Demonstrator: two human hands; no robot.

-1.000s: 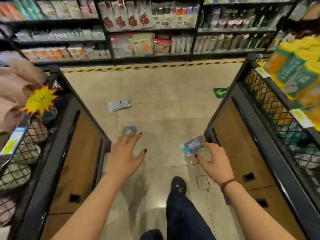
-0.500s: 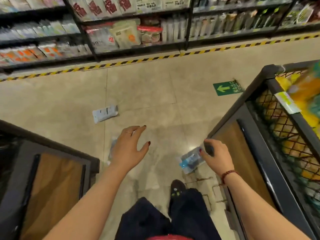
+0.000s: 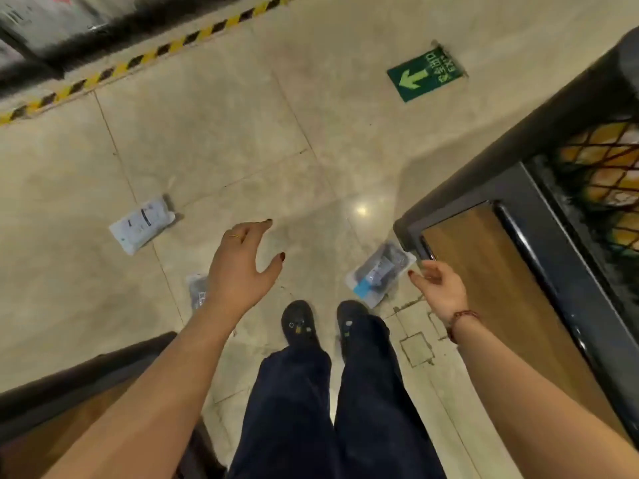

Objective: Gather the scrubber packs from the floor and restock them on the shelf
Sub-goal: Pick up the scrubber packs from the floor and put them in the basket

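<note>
Three scrubber packs lie on the beige tiled floor. A white pack (image 3: 143, 224) is off to the left. My left hand (image 3: 242, 267) hovers with spread fingers and partly hides a dark pack (image 3: 197, 292). Another dark pack with a blue corner (image 3: 378, 273) lies by the corner of the right shelf unit. My right hand (image 3: 437, 288) hangs just right of it with loosely curled fingers, the thumb tip close to the pack's edge. Neither hand holds anything.
A dark shelf unit with a wooden panel (image 3: 491, 271) and a mesh basket (image 3: 601, 188) stands on the right, another unit (image 3: 86, 385) at the lower left. My two dark shoes (image 3: 299, 323) stand between the packs. Yellow-black floor tape (image 3: 138, 60) and a green arrow sign (image 3: 427, 74) lie farther off.
The view has tipped down toward the floor and both shelf units have slid outward. My hands stay stretched out over the packs. My feet have come into view.
</note>
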